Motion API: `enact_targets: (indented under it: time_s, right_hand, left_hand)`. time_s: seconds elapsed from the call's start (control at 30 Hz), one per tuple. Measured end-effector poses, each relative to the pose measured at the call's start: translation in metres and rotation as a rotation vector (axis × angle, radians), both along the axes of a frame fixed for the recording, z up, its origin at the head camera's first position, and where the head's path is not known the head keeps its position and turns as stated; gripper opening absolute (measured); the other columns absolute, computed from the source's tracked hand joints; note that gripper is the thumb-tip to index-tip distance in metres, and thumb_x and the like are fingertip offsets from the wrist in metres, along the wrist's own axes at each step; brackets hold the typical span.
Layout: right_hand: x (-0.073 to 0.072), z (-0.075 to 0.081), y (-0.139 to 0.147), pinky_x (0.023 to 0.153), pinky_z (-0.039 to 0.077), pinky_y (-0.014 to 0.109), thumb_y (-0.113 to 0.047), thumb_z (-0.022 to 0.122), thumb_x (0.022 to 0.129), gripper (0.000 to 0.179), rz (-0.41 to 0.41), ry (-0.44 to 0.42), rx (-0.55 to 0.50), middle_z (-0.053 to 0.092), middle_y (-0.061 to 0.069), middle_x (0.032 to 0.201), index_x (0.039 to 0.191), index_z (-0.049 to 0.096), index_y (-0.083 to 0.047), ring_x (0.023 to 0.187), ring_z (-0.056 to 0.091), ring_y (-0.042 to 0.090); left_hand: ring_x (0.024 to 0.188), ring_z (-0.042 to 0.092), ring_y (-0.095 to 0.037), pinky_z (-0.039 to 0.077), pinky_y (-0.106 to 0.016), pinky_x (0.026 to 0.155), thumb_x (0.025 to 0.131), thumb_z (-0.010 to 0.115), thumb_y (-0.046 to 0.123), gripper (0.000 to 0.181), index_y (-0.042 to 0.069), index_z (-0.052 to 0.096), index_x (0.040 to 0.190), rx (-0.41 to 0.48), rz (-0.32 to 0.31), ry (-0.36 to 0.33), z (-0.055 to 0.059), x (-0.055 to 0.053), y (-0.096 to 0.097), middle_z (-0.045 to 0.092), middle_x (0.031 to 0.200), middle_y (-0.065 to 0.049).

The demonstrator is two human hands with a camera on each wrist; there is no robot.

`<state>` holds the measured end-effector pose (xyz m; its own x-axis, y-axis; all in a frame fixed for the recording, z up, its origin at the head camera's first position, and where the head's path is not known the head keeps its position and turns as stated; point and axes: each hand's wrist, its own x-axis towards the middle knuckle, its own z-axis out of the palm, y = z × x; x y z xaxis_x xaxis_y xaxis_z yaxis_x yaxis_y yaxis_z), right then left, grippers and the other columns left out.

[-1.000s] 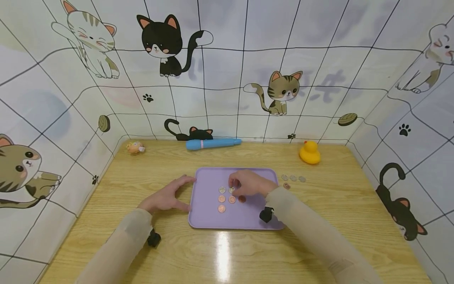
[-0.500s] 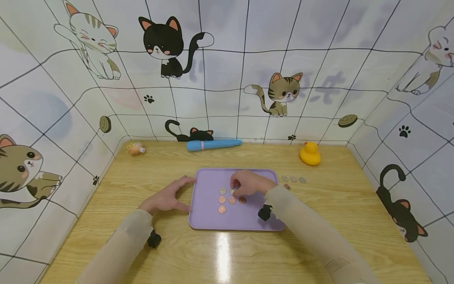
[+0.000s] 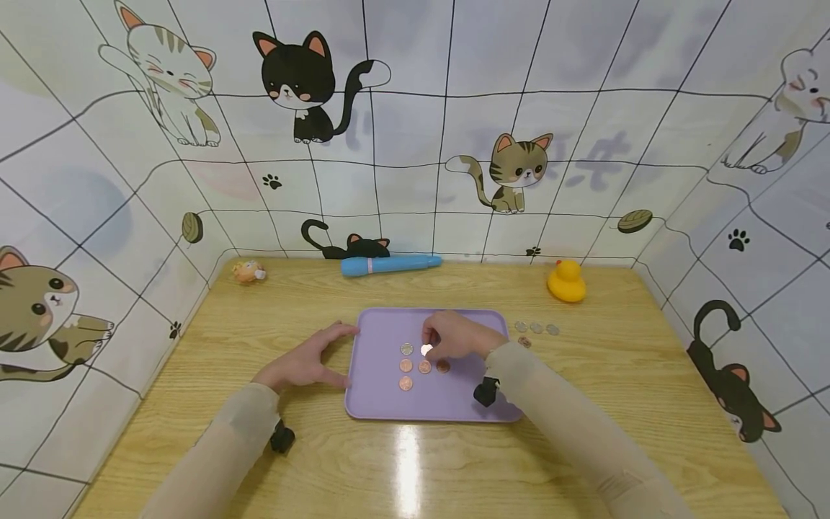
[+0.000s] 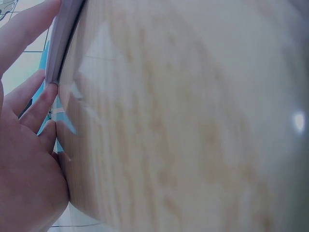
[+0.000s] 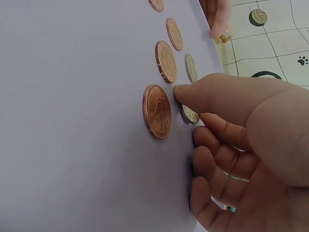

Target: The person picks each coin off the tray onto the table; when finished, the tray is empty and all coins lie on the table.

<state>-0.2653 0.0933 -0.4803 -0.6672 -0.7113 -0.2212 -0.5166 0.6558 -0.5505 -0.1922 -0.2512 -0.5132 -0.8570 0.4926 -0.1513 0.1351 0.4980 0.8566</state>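
A purple tray (image 3: 382,402) lies on the wooden table. My left hand (image 3: 305,360) is spread beside its left edge, thumb and fingertips touching the rim. Over the tray, my right hand (image 3: 457,336) pinches a silver coin (image 5: 190,115) between thumb and fingers, low at the tray's surface; the thumb covers part of it. Left of that coin is another silver coin (image 3: 406,349). Below them runs a row of copper coins: one at left (image 3: 405,365), one in the middle (image 3: 424,367), and a darker one (image 5: 157,111) at right. A further copper coin (image 3: 405,383) lies under the left one.
Right of the tray, three silver coins (image 3: 536,328) and a copper coin (image 3: 524,342) lie on the table. A yellow rubber duck (image 3: 567,282), a blue pen-shaped object (image 3: 392,264) and a small figurine (image 3: 248,272) stand along the back, before the cat-printed wall.
The right hand has shifted very slightly to the right, and the silver coin at its fingertips now glints brightly. The left hand stays at the tray's edge.
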Motion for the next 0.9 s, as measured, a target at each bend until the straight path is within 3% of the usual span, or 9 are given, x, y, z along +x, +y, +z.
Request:
enact_targets:
  time_s: [0.6,0.9]
  right_hand:
    - [0.0015,0.0002,-0.0011,0.071,0.051,0.027,-0.014,0.083,0.084,0.015,-0.035,0.002,-0.007,0.065,-0.004,0.085,0.090,0.070,-0.011,0.077,0.057,0.011]
    - [0.0016,0.0026,-0.0023,0.067,0.051,0.027,-0.012,0.084,0.084,0.015,-0.040,-0.015,-0.010,0.065,-0.003,0.082,0.088,0.069,-0.011,0.075,0.057,0.012]
  left_hand:
    - [0.158,0.016,-0.037,0.008,-0.070,0.125,0.078,0.094,0.028,0.098,0.021,0.041,0.160,-0.020,0.009,-0.003,0.0029,0.0004,0.0003,0.029,0.169,-0.008]
    - [0.159,0.012,-0.039,0.007,-0.071,0.124,0.078,0.095,0.029,0.099,0.022,0.041,0.161,-0.034,0.014,-0.004,0.0039,0.0010,0.0004,0.022,0.173,-0.010]
